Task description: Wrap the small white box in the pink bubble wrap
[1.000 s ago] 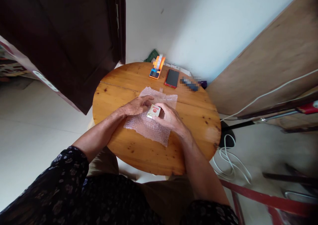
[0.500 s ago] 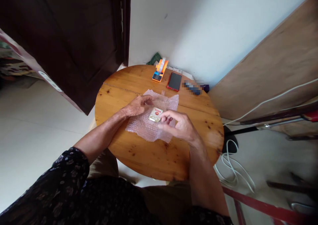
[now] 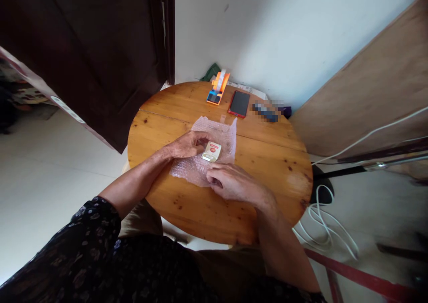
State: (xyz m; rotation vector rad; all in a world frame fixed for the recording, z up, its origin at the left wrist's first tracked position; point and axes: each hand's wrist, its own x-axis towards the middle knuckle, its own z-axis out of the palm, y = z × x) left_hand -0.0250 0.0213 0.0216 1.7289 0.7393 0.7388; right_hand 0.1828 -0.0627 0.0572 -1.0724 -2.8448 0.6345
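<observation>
A small white and gold box [image 3: 213, 150] with red print, like a cigarette pack, lies on a sheet of pinkish bubble wrap [image 3: 218, 127] in the middle of the table. My left hand [image 3: 187, 145] is at the box's left side, its fingers curled against that edge. Low on the wrap's right side, my right hand [image 3: 230, 181] has its fingers bent in a pinch at the near edge of the sheet. Its palm and part of that edge are hidden from view.
On the round wooden table [image 3: 274, 169], an orange and blue tape dispenser [image 3: 218, 89], a phone in a red case [image 3: 239, 104] and a blurred dark object [image 3: 265, 112] stand along the far side. A white cable [image 3: 321, 218] lies on the floor at right.
My right hand has moved from beside the box down to the wrap's near right edge, which is now drawn inward. My left fingers have curled in at the box.
</observation>
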